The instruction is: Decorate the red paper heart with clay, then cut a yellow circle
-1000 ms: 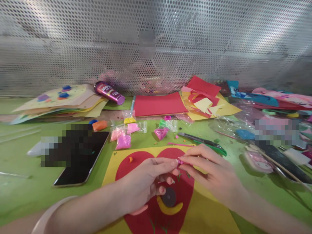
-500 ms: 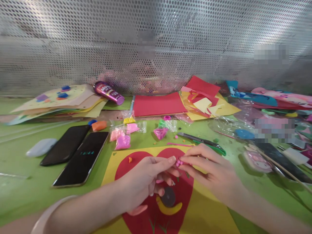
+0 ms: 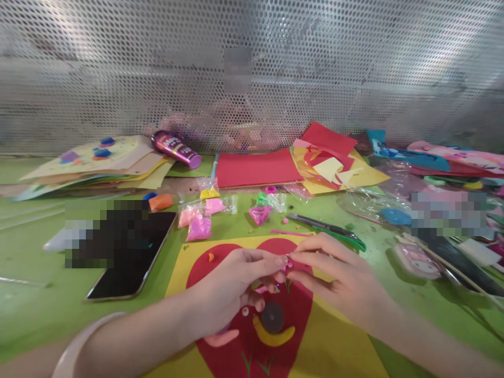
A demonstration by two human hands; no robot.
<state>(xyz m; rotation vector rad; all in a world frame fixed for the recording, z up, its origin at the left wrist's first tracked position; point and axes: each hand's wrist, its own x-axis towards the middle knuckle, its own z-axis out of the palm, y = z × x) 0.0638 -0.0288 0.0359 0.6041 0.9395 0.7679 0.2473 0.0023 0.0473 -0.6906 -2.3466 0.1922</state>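
Note:
Between the fingertips of my left hand (image 3: 240, 281) and my right hand (image 3: 334, 273) is a small lumpy piece of pink modelling clay (image 3: 289, 264). Both hands pinch at it, above a red paper heart (image 3: 297, 315) on a yellow sheet (image 3: 334, 346). On the heart lie a dark round disc (image 3: 272, 317), a yellow clay crescent (image 3: 274, 337) under it and a pale pink clay strip (image 3: 222, 338). Thin green clay strands (image 3: 264, 366) mark the lower part. A small orange clay bit (image 3: 211, 257) sits at the upper left. My left hand hides part of the heart.
Bags of coloured clay (image 3: 199, 227) lie beyond the sheet. A utility knife (image 3: 318, 224) and green-handled scissors (image 3: 356, 240) are near my right hand. Phones (image 3: 136, 257) lie at left, red paper (image 3: 258, 168) and a purple cup (image 3: 177, 149) at the back, before a perforated metal panel (image 3: 252, 68).
My fingertips have shifted slightly around the pink clay, covering more of it. My left hand's lower fingers moved a little, and a small white round piece now shows beneath them.

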